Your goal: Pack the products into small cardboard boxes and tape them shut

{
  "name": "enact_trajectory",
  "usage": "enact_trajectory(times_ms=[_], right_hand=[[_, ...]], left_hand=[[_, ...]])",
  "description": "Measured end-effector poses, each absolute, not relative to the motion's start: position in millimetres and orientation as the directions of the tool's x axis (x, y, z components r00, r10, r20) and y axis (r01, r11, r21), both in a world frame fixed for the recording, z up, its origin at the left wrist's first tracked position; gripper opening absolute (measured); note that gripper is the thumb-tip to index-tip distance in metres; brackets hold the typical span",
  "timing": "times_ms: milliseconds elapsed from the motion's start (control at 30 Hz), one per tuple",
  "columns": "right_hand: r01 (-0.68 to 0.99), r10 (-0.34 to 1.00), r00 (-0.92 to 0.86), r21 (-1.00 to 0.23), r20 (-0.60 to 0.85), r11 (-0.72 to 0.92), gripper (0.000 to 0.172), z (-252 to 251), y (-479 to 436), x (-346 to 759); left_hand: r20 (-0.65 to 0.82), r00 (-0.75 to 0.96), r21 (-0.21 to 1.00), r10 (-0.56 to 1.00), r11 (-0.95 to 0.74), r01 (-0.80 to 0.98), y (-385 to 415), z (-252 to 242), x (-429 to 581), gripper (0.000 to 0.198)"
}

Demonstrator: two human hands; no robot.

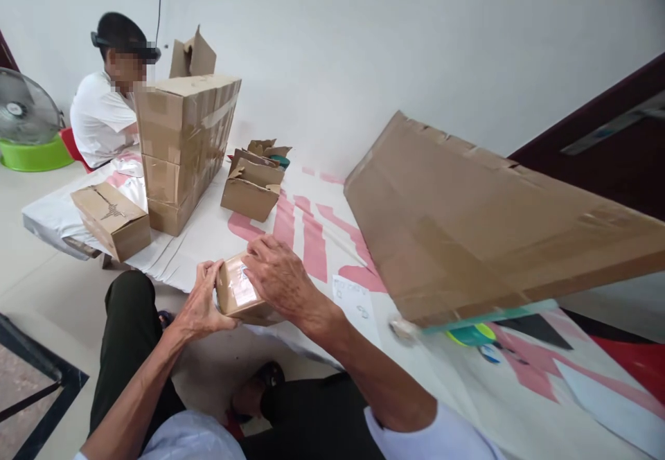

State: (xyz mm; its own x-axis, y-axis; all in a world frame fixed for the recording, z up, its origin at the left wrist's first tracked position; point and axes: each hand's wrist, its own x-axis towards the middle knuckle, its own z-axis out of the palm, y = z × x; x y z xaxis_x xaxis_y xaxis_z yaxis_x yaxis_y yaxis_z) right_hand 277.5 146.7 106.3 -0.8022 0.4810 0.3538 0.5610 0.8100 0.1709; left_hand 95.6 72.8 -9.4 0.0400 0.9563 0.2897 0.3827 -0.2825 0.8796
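A small brown cardboard box (pixel 237 295) with a white label on top sits at the near edge of a white sheet with pink stripes (pixel 306 231). My left hand (pixel 200 304) grips its left side, fingers wrapped round the corner. My right hand (pixel 278 276) lies over the box's top and right side, fingers curled on it. My dark-trousered knees are below.
A large flat carton (pixel 467 224) lies tilted at the right, a teal tape roll (pixel 470 334) under its edge. A stack of taped boxes (pixel 181 148), an open box (pixel 252 186) and a loose box (pixel 111 219) stand further back. A seated person (pixel 107 107) and a fan (pixel 23 110) are at the left.
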Motion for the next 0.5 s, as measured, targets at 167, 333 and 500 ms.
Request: enact_trajectory(times_ms=[167,333,500], right_hand=[[0.541,0.483,-0.838,0.270,0.255,0.796,0.014,100.4,148.8,280.2],[0.534,0.490,-0.845,0.286,0.216,0.796,0.017,102.8,146.0,275.8],[0.534,0.492,-0.845,0.263,0.210,0.804,0.021,101.9,150.4,271.4]], left_hand=[[0.289,0.039,0.883,0.957,-0.282,0.374,71.3,-9.9,96.5,0.123],[0.286,0.038,0.880,0.958,-0.278,0.386,70.8,-8.7,96.9,0.123],[0.278,0.021,0.873,0.960,-0.262,0.411,70.5,-5.5,95.6,0.120]])
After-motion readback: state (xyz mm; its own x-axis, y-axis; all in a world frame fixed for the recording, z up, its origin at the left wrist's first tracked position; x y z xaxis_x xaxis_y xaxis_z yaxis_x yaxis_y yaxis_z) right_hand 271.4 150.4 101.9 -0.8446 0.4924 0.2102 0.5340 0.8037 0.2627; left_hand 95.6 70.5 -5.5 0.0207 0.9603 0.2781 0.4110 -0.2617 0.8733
